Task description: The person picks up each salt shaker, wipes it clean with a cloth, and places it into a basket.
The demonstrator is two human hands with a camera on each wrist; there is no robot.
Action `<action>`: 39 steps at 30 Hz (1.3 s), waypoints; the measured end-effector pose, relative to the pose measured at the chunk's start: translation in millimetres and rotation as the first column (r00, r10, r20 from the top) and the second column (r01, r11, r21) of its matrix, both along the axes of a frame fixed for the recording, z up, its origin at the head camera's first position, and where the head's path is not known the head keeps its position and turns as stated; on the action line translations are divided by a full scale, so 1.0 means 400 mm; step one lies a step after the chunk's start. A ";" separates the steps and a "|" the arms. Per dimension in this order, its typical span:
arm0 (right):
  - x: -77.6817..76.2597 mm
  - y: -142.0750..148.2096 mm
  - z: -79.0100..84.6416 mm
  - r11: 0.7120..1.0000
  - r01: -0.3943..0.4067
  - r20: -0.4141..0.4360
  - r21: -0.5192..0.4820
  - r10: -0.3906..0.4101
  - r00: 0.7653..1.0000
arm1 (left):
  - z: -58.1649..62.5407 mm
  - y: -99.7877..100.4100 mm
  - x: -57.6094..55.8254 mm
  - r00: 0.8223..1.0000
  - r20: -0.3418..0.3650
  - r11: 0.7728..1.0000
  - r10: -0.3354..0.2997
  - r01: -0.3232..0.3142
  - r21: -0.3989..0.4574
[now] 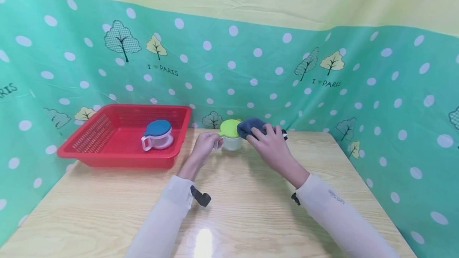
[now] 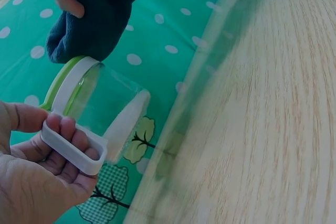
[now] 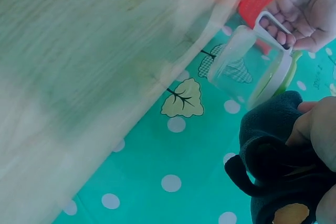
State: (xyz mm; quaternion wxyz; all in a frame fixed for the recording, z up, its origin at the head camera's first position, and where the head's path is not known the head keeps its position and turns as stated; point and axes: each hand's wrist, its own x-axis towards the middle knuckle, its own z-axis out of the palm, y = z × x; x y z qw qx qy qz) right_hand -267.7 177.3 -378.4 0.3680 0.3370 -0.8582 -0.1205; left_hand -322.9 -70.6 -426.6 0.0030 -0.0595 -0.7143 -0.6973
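My left hand (image 1: pixel 206 144) grips the white handle (image 2: pixel 73 148) of a clear seasoning jar (image 1: pixel 233 144) with a lime-green lid (image 1: pixel 228 128). Its fingers pass through the handle loop, and the jar appears raised off the tabletop. To the right, my right hand (image 1: pixel 270 146) holds a bunched dark blue cloth (image 1: pixel 250 126), which touches the edge of the lid. In the right wrist view the cloth (image 3: pixel 273 121) shows a dark loop and an orange patch. Part of the lid is hidden behind the cloth in the left wrist view.
A red plastic basket (image 1: pixel 125 161) stands at the back left of the wooden table (image 1: pixel 244 210). Inside it sits another jar with a blue lid (image 1: pixel 157 128) and a pale pink handle. A green dotted curtain (image 1: pixel 251 63) hangs behind and along the sides.
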 end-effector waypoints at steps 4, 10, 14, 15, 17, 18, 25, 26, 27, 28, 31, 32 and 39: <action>-0.011 -0.010 0.013 0.999 0.027 0.002 0.025 -0.027 1.000 | -0.001 -0.002 -0.001 1.000 -0.006 1.000 -0.003 0.003 -0.010; -0.042 -0.019 0.025 0.996 0.068 0.018 0.056 -0.069 0.997 | 0.001 -0.005 0.001 1.000 -0.013 0.999 -0.028 0.027 -0.020; -0.067 -0.033 0.030 0.993 0.087 0.039 0.085 -0.091 0.995 | 0.001 -0.005 0.002 0.999 -0.012 0.999 -0.033 0.033 -0.015; -0.074 -0.037 0.031 0.991 0.092 0.046 0.098 -0.097 0.994 | 0.001 -0.006 0.003 0.999 -0.012 0.999 -0.031 0.030 -0.016; -0.088 -0.048 0.033 0.987 0.105 0.062 0.123 -0.114 0.992 | -0.001 -0.008 0.002 1.000 -0.014 0.999 -0.027 0.027 -0.018; -0.095 -0.052 0.035 0.985 0.112 0.072 0.133 -0.122 0.990 | -0.002 -0.009 0.002 1.000 -0.012 0.999 -0.029 0.029 -0.017; -0.127 -0.069 0.048 0.976 0.144 0.106 0.164 -0.162 0.981 | -0.001 -0.010 0.001 0.998 0.001 0.998 -0.061 0.061 0.026; -0.127 -0.068 0.048 0.977 0.140 0.107 0.164 -0.159 0.981 | 0.000 -0.009 0.001 0.998 0.000 0.998 -0.059 0.059 0.027; -0.126 -0.066 0.048 0.978 0.134 0.102 0.161 -0.152 0.983 | -0.001 -0.008 -0.001 0.998 -0.001 0.998 -0.057 0.057 0.024; -0.124 -0.062 0.047 0.980 0.125 0.096 0.157 -0.141 0.985 | -0.003 -0.008 -0.002 0.999 -0.002 0.998 -0.054 0.054 0.018; -0.108 -0.043 0.038 0.986 0.089 0.071 0.139 -0.099 0.992 | -0.004 -0.007 -0.004 0.999 -0.011 0.999 -0.041 0.041 0.011; -0.101 -0.035 0.033 0.988 0.077 0.063 0.136 -0.086 0.994 | -0.005 -0.007 -0.005 0.999 -0.013 0.999 -0.038 0.038 0.011; -0.041 0.007 0.001 0.990 -0.044 -0.010 0.133 0.045 0.999 | -0.002 -0.014 -0.005 1.000 -0.025 1.000 -0.006 0.006 -0.011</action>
